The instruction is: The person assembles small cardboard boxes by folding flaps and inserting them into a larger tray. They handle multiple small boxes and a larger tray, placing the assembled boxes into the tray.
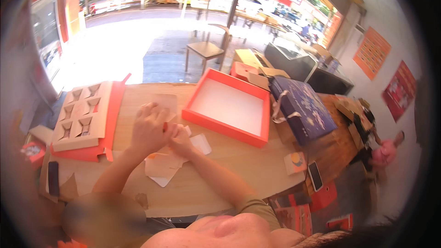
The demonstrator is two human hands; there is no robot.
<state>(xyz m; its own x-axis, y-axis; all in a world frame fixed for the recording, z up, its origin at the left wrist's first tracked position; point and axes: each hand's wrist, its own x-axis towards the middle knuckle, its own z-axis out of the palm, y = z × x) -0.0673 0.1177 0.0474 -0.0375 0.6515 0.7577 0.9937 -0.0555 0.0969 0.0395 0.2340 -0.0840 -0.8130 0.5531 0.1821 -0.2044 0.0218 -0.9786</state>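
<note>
Over the middle of the wooden table, my left hand (148, 127) is bent with its fingers curled at the edge of a tan cardboard piece (166, 103). My right hand (180, 141) meets it from the right, fingers closed. A small red bit (165, 127) shows between the two hands; what the right fingers grip is hidden. Under my wrists lies a folded tan card piece (161, 167) with white edges. Beside the right hand rests a white card piece (201, 143).
At left, a cardboard insert (81, 118) with several square openings lies on a red sheet. A shallow red box (229, 103) with a white inside stands right of my hands. Farther right are a dark blue gift box (303, 110), a small printed box (294, 162) and a phone (315, 177).
</note>
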